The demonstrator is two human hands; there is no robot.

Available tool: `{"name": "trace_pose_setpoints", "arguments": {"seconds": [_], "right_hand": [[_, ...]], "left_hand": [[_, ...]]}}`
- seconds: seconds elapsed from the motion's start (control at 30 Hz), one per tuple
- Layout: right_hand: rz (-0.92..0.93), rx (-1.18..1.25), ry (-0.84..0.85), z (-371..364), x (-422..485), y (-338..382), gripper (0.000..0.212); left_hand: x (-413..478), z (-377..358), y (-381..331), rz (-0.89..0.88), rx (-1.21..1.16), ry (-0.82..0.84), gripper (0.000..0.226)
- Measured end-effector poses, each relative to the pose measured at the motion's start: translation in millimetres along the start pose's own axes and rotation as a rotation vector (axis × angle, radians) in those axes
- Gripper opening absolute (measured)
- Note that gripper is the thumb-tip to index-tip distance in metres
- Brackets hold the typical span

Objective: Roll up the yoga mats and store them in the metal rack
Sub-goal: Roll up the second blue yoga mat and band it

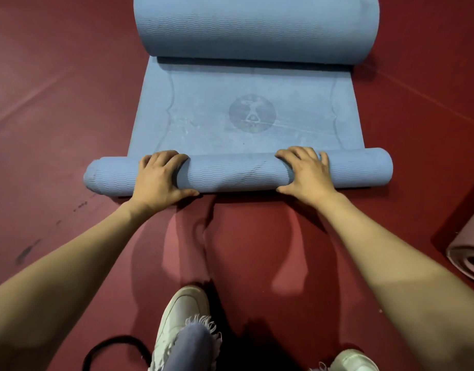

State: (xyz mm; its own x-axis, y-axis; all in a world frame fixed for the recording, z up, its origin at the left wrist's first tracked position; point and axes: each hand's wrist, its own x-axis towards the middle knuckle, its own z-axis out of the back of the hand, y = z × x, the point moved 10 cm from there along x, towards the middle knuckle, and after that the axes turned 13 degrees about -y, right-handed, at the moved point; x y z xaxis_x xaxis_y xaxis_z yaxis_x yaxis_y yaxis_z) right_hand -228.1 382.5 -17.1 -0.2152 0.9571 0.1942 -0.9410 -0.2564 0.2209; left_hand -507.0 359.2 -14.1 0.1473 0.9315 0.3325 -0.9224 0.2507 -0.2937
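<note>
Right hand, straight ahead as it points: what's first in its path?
The right hand grips the small roll; beyond lies flat mat, then likely the big roll at the far end.

Left hand, right hand round mat

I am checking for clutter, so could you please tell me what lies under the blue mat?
Only red floor shows around the blue mat. Its flat stretch and both rolled ends cover the floor beneath, so anything under it cannot be seen.
</note>
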Motion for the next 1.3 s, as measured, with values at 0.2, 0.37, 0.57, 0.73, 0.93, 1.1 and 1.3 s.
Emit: {"name": "trace_pose_setpoints", "arguments": {"seconds": [0.2,0.37,0.57,0.73,0.93,1.1,1.3], "right_hand": [[0.019,0.03,0.021,9,-12,-3,0.071],[0.033,0.059,-0.035,20,-64,-6,0.07],[0.016,0.084,-0.047,35,-128,-6,0.065],[-0.009,0.157,-0.072,32,-147,-7,0.076],[-0.106,0.217,-0.135,28,-154,-12,0.06],[-0.162,0.168,-0.095,30,-148,-18,0.061],[-0.165,0.154,-0.125,25,-130,-20,0.061]], "left_hand": [[-11,3,-3,0.018,-0.071,0.004,0.085],[-54,12,-29,0.007,-0.1,-0.011,0.072],[-104,20,-55,0.002,-0.136,0.042,0.069],[-108,21,-55,0.046,-0.157,0.088,0.069],[-100,20,-52,0.102,-0.208,0.089,0.073],[-98,21,-50,0.127,-0.141,0.06,0.076],[-86,15,-55,0.075,-0.064,0.078,0.064]]}}
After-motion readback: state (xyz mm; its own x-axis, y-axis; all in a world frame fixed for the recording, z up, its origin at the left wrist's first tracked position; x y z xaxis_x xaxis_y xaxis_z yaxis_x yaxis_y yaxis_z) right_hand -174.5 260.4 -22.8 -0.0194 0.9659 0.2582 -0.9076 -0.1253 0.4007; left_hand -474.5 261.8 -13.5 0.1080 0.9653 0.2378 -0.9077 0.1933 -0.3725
